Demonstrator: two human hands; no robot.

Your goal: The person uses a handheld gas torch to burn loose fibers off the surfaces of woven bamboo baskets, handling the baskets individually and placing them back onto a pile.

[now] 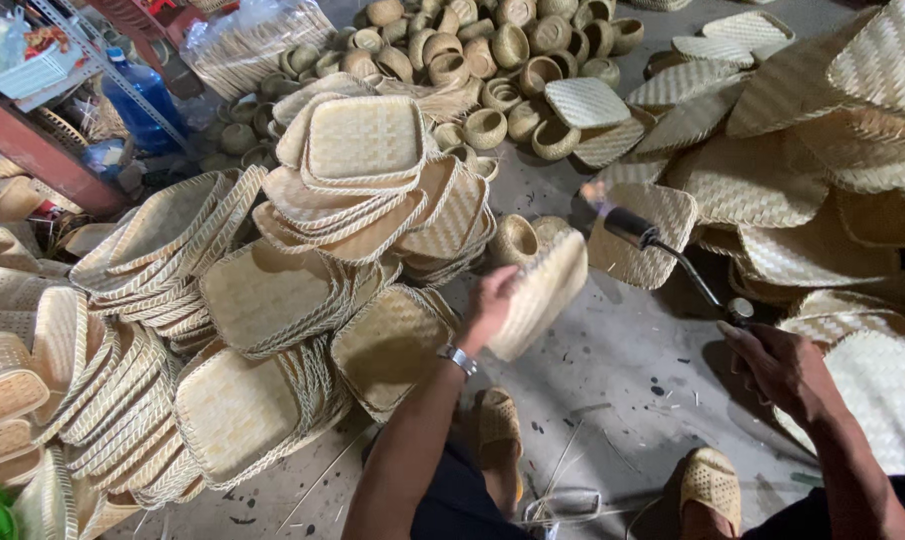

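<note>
Two hands are busy over a concrete floor crowded with woven ware. The left hand, a metal watch at its wrist, is closed on the edge of a pale woven tray, holding it tilted on its side in the gap between the heaps. The right hand is wrapped around the grip of a gas torch, whose black nozzle points up and left; a small flame shows at its tip, just beside the upper corner of the held tray.

Left of the tray rises a tall, loose pile of square woven trays, nested in one another and lying at all angles; none holds anything but the next tray. Further left, more rimmed trays stand on edge in rows. At the top, many small round woven baskets sit close together, each with nothing inside as far as can be seen. To the right lie overlapping flat woven mats. A blue water bottle stands by a red metal shelf at upper left. Below, two feet in woven sandals rest on the floor.
</note>
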